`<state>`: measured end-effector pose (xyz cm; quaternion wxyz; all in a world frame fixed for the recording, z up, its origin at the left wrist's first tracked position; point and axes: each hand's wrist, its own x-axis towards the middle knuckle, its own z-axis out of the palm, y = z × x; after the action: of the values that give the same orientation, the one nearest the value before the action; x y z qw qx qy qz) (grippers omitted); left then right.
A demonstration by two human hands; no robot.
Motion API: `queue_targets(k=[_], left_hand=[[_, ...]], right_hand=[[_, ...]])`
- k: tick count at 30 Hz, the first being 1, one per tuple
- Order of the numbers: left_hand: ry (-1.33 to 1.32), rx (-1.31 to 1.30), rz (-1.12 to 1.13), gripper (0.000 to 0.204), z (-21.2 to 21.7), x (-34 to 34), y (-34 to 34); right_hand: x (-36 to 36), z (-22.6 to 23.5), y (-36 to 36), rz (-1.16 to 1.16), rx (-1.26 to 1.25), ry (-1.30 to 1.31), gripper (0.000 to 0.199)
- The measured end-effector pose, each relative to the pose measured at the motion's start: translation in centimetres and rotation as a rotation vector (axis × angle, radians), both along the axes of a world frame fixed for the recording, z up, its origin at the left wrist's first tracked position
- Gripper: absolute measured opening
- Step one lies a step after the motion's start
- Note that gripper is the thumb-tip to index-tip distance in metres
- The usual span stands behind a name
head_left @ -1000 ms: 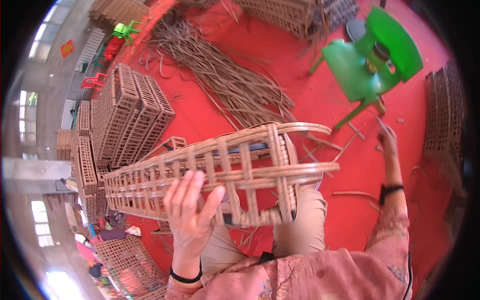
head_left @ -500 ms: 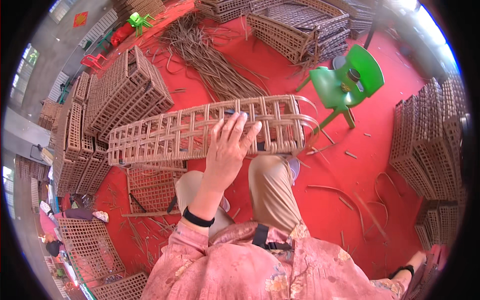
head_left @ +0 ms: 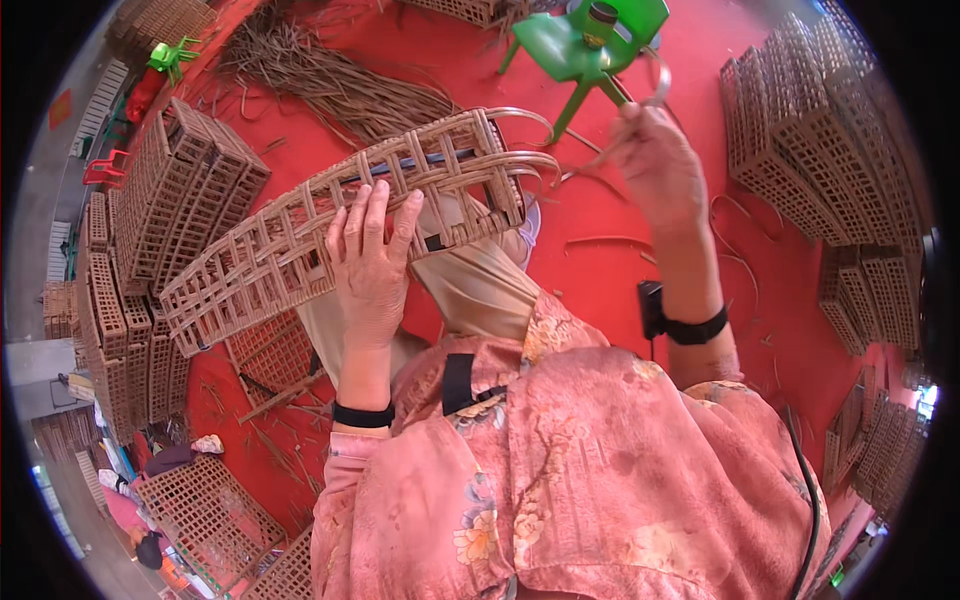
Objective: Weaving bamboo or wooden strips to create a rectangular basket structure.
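Note:
A long, narrow brown wicker basket frame (head_left: pixel 290 240) with an open lattice side lies slanted across my knees. My left hand (head_left: pixel 372 255) rests on its lattice with the fingers stretched out flat; the thumb is hidden. To the right, my right hand (head_left: pixel 655 165) is raised with its fingers pinched on a rattan strip (head_left: pixel 660 82). The strip curls above the hand and seems to run toward the frame, though motion blurs it. Pale strands (head_left: pixel 530 160) loop out of the frame's right end. Dark bars show inside the frame.
A green plastic chair (head_left: pixel 562 50) with a jar (head_left: pixel 600 25) on it stands ahead. Stacked wicker baskets rise at left (head_left: pixel 185 195) and right (head_left: pixel 800 130). Loose strips (head_left: pixel 340 90) lie heaped on the red floor. Another person (head_left: pixel 130 510) is at far left.
My right hand has come from the far lower right up beside the frame, holding the strip. The frame now tilts more, its right end higher. My left hand stays on the lattice. The view has shifted.

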<state>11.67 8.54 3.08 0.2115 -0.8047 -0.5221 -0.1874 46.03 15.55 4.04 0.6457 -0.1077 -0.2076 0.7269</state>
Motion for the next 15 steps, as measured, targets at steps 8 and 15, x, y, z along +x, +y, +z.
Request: queue_targets(k=[8,15], left_hand=[[-0.053,-0.110,-0.015,0.062,2.3,0.7,-2.3],[-0.428,-0.258,-0.157,0.033,5.1,4.2,-4.3]], right_hand=[[-6.9,-1.7,-5.3,-0.071,-0.140,-0.219,0.007],[-8.2,-2.1,-9.0,-0.040,-0.194,-0.308,0.014]])
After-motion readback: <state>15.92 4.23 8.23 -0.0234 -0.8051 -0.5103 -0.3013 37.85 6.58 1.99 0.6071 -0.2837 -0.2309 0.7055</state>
